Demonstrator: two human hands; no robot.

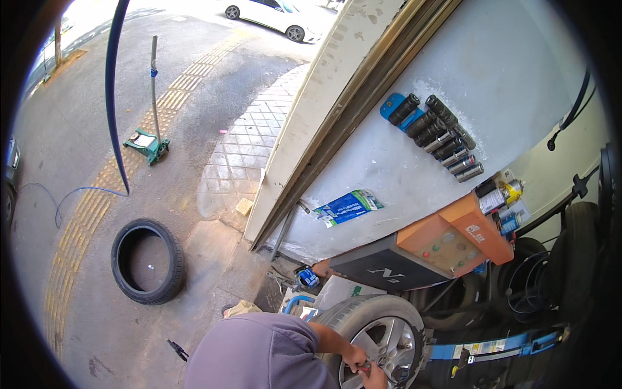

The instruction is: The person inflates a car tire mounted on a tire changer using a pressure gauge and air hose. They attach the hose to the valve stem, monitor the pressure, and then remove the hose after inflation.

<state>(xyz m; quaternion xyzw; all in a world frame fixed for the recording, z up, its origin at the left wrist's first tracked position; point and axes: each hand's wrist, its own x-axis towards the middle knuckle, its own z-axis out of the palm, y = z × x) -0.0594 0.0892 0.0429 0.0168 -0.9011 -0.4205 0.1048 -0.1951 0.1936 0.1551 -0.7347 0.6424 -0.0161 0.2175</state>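
My left hand reaches from a purple-grey sleeve to the hub area of a silver alloy wheel with a dusty tyre. Its fingers close around a small red-and-dark object, mostly covered by the hands. My right hand meets it from the bottom edge of the view and grips the same object; part of this hand is cut off. Just right of it, a round black part, perhaps a gauge, lies against the spokes. The wheel stands tilted, with its outer face towards me.
An orange-and-black nitrogen machine stands beyond the wheel. Impact sockets and a blue-green packet lie on a pale surface. A loose tyre and a green floor jack are on the pavement; a dark blue hose hangs at left.
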